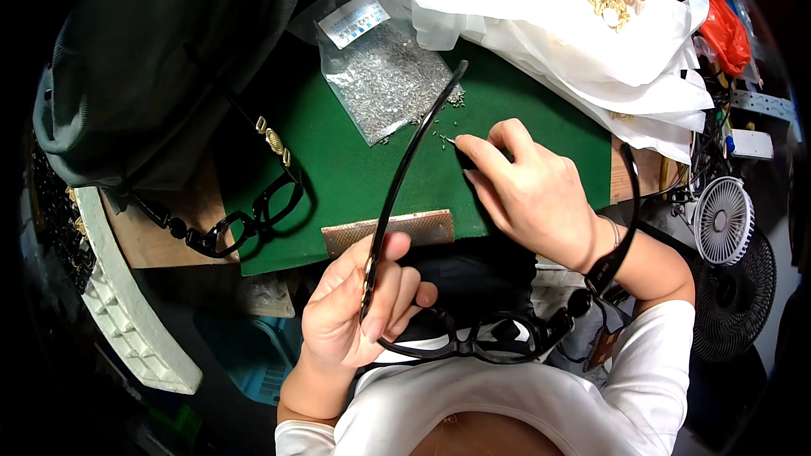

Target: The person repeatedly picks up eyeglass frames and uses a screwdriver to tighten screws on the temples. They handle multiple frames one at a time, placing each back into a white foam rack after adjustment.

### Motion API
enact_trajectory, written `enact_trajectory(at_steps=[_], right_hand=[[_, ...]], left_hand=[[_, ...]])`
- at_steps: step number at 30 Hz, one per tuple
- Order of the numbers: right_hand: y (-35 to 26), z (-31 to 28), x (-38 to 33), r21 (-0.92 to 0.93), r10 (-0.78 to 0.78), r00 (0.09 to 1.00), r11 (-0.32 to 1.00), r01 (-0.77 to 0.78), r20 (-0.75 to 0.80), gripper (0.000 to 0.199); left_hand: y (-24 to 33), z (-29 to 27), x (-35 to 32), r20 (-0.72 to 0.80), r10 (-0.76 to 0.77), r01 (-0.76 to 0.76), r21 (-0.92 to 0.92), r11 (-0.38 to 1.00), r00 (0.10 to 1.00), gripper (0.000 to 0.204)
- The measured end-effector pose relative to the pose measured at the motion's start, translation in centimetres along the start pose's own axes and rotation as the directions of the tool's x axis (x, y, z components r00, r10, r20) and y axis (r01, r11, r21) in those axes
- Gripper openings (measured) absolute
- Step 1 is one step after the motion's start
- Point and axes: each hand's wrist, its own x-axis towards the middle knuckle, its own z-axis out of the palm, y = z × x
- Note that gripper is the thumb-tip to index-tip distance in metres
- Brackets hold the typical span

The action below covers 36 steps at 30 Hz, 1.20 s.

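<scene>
as left hand (359, 308) grips black temple arm (405, 171), right hand (528, 190) pinching screw (445, 139), green mat (355, 173) open between

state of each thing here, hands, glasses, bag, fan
left hand: shut on black glasses, at one temple arm
right hand: fingers pinched on a tiny screw, over the green mat
black glasses: unfolded, one temple arm raised over the mat
second glasses: lying on the mat's left edge
screw bag: lying flat, some screws spilled beside it
small fan: cannot tell if running

I see open green desk (355, 173) between the screw bag (384, 76) far off and spare glasses (253, 211) left; white sheets (574, 42) block the far right.
</scene>
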Motion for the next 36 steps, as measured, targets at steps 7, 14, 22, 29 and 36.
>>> enact_trajectory(at_steps=[7, 14, 22, 29, 36], right_hand=[[-0.2, -0.1, 0.4, -0.094, -0.068, 0.996, 0.993, 0.073, 0.058, 0.027], [-2.7, -4.4, 0.7, 0.712, -0.199, 0.684, 0.245, -0.659, 0.702, 0.022], [-3.9, -3.8, 0.7, 0.639, -0.294, 0.622, -0.046, -0.768, 0.726, 0.027], [-3.8, -3.9, 0.4, 0.499, -0.268, 0.513, -0.123, -0.858, 0.816, 0.036], [-4.0, -3.0, -0.5, 0.565, -0.205, 0.594, -0.185, -0.804, 0.778, 0.033]], left_hand=[[0.0, -0.1, 0.1, -0.154, -0.039, 0.033, -0.04, 0.999, 0.987, 0.04], [-0.5, -0.6, -0.2, -0.174, -0.1, 0.059, -0.229, 0.972, 0.98, 0.04], [-1.0, -0.2, -0.5, -0.247, -0.165, 0.122, -0.181, 0.976, 0.955, 0.043], [-1.1, -0.6, -0.3, -0.205, -0.114, 0.108, -0.04, 0.993, 0.972, 0.044], [-1.6, -0.4, -0.1, -0.243, -0.11, 0.08, -0.131, 0.988, 0.964, 0.041]])
